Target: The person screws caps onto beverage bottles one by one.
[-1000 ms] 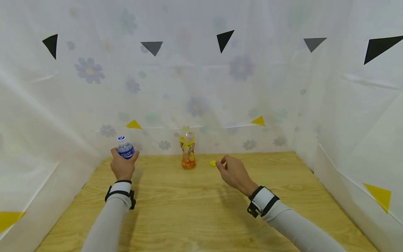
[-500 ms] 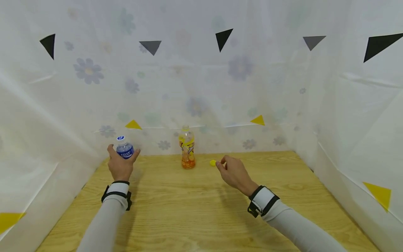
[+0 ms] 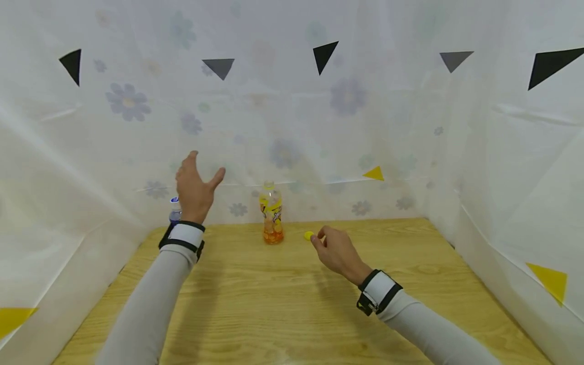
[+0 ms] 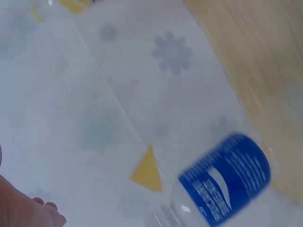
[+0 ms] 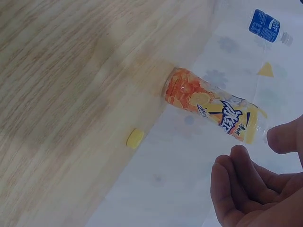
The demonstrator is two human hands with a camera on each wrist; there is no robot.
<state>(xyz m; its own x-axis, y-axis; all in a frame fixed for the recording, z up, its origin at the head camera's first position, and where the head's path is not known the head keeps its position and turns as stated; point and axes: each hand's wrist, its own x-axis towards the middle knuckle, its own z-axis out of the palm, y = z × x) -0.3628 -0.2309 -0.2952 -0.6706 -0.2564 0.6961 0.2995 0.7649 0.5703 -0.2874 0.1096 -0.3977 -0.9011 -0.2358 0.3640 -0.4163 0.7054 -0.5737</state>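
My left hand (image 3: 195, 193) is raised with thumb and fingers spread, holding nothing. It partly hides a small clear bottle with a blue label (image 3: 175, 215) and a capped top, which stands at the table's back left. That bottle (image 4: 227, 179) is separate from the hand in the left wrist view. A taller orange drink bottle (image 3: 272, 217) with a yellow and orange label stands upright at the back middle, its neck uncapped. To its right lies a yellow bottle cap (image 3: 308, 235). My right hand (image 3: 338, 253) hovers beside the cap, fingers loosely curled, gripping nothing.
The wood-grain table (image 3: 274, 309) is enclosed by a white flower-print sheet (image 3: 283, 121) behind and at both sides. Black, grey and yellow triangles mark the sheet. Both wrists wear strapped bands, the right band (image 3: 379, 292) close over the table.
The left hand has let go of the blue-labelled bottle, then moved up and slightly right. The bottle stays standing in its place. The right hand has barely moved.
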